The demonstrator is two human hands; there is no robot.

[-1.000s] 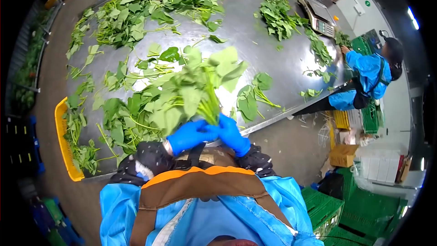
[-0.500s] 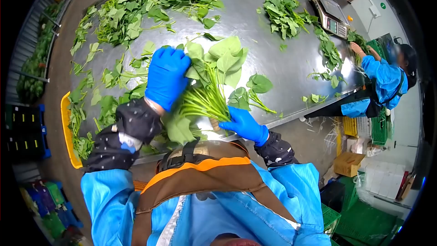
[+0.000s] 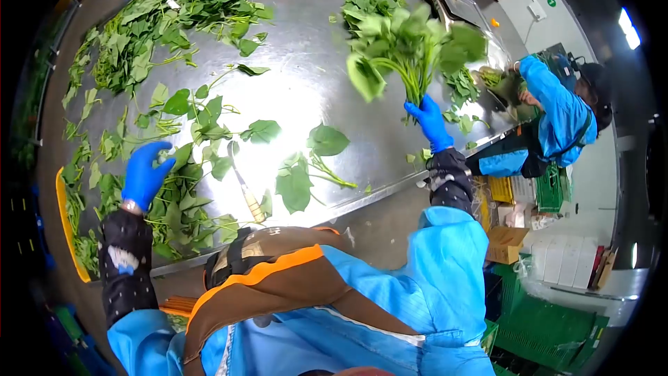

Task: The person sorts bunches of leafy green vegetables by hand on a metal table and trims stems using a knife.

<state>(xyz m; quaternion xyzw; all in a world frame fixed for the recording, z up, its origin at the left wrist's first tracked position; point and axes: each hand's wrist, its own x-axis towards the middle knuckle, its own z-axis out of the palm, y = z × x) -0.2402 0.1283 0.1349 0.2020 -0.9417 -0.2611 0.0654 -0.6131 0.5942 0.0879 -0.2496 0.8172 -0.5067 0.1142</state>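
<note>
My right hand, in a blue glove, is closed round the stem ends of a bunch of leafy greens, held up over the right part of the metal table. The leaves fan upward and look blurred. At the left, my gloved left hand holds nothing, its thumb and fingers apart, above loose leafy stems. Between my hands lies a sickle with a wooden handle toward me. A few single sprigs rest to the right of it.
A large heap of greens covers the table's far left. A yellow crate stands at the left edge. On the right, a co-worker in blue sleeves is at the table's end near a scale. Cartons and green crates stand at lower right.
My right hand has carried the bunch up and to the right. My left hand has come off it, opened and moved left and down. The sickle is now uncovered. My view has turned rightward.
</note>
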